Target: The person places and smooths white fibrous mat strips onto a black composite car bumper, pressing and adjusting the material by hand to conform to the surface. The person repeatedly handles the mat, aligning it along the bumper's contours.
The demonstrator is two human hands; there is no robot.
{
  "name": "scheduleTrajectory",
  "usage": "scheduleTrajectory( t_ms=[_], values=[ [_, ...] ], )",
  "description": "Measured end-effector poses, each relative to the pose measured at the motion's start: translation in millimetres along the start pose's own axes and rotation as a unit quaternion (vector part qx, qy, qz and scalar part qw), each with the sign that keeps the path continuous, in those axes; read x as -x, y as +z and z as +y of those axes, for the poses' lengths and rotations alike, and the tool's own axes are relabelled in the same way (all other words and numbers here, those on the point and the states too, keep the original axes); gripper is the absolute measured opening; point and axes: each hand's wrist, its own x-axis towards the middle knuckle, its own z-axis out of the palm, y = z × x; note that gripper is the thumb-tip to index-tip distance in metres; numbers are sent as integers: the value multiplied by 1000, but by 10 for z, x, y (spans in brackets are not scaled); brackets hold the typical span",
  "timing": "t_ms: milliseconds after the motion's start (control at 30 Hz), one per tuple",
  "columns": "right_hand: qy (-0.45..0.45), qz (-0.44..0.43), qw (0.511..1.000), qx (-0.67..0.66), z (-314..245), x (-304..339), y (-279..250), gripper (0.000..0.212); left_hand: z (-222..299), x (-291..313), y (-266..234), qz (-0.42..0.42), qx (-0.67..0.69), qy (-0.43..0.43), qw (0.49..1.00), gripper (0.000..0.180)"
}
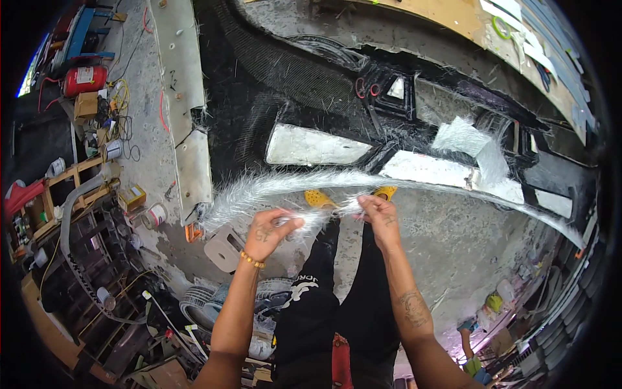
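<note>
- Both hands meet in front of us at waist height, over a rough concrete floor [453, 240]; between them runs a long frayed strip of white glass-fibre cloth [389, 178], which sweeps from a feathery tuft at lower left, across the middle of the view, and out toward the right rim
- Left hand [269, 233] — fingers curled closed around a loose bundle of the strip's fibres, thumb pressed over them; the grasp looks firm, though the fibres partly hide the fingertips
- Right hand [379, 211] — thumb and forefingers pinched shut on the same strip, just beside the left hand; a short span of fibre shows between the two grips
- We judge the step in hand to be the teasing or pulling apart of the strip — the two grips set close together on one short length suggest separating strands or tearing off a piece
- Beyond the strip lies a large black mould [324, 84] with pale, bare panels and one loose white cloth patch [463, 136] resting on it; the strip hangs in front of it, and we cannot tell whether its far end touches
- In our judgement the next move calls for steady, opposed pulls with both pinches kept tight, so that the fibres part cleanly instead of slipping through the fingers
- At far left a cluttered wooden rack [71, 188] and a red cylinder [84, 79] stand well apart from the work
</note>
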Motion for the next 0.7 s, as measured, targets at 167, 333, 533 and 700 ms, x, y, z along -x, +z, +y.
scheduleTrajectory(
  t_ms=[167,333,533,700],
  values=[
    [52,-100,994,12,-36,88,299,29,-62,-224,339,-16,-75,87,993,25],
    [39,-147,979,137,-113,125,523,32,-125,-34,346,108,-41,108,987,24],
    [144,-259,955,-11,85,185,1202,31,110,569,-281,134,-70,-41,988,23],
    [92,-306,946,58,100,123,1540,25,452,776,-526,176,-122,-40,976,23]
  ],
)
